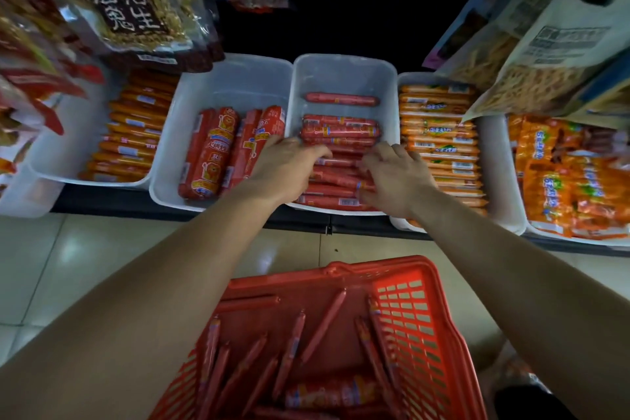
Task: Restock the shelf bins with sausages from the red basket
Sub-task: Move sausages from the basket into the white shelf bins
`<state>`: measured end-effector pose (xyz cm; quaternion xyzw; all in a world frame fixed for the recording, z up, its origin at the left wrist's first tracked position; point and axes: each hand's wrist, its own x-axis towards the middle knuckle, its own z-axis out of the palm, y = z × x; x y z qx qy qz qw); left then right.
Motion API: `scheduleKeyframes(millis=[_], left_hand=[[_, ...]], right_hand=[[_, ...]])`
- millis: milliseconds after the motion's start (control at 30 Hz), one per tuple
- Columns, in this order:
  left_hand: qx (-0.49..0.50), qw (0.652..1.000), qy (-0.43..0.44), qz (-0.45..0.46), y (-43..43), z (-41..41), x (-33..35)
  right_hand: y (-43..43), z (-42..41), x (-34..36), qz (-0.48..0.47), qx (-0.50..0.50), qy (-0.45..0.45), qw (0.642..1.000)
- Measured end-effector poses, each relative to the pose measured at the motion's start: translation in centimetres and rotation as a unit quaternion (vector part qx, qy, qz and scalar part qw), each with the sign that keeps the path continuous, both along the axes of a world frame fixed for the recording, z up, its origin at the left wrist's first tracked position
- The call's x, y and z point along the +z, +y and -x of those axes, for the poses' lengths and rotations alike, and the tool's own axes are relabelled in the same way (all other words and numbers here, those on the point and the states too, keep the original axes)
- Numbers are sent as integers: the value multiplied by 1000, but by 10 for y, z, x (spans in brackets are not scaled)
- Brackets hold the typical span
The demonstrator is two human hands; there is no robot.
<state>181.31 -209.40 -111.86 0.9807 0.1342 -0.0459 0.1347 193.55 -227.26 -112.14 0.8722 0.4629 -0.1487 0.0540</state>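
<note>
A red basket [409,310] stands on the floor below me with several thin red sausages [322,326] loose inside. On the shelf, a white middle bin [344,70] holds stacked thin red sausages [339,129]. Both hands reach into that bin. My left hand [284,169] lies on the left side of the pile with fingers curled over the sausages. My right hand [395,174] lies on the right side, fingers bent onto the pile. Whether either hand actually grips a sausage is hidden by the fingers.
Left of it, a white bin [235,78] holds thick red sausages [211,153]. A far-left bin has orange sausages [133,133]. Right bins hold orange sticks [438,133] and orange packs [559,181]. Snack bags [129,7] hang overhead. The floor is tiled [102,266].
</note>
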Motion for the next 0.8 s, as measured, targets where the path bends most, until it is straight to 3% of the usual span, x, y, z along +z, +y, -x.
scheduleKeyframes(millis=[67, 300, 467, 667, 800], left_hand=[[32, 999, 3, 24, 1, -9, -2], [84, 974, -18, 208, -3, 9, 16], [122, 959, -34, 253, -19, 68, 51], [188, 940, -62, 277, -61, 166, 79], [211, 935, -9, 286, -92, 231, 64]], right_hand=[[-2, 1, -6, -65, -37, 22, 997], [7, 7, 2, -59, -61, 44, 995], [0, 48, 44, -96, -93, 91, 987], [-42, 138, 73, -217, -90, 161, 959], [-82, 196, 57, -192, -87, 188, 959]])
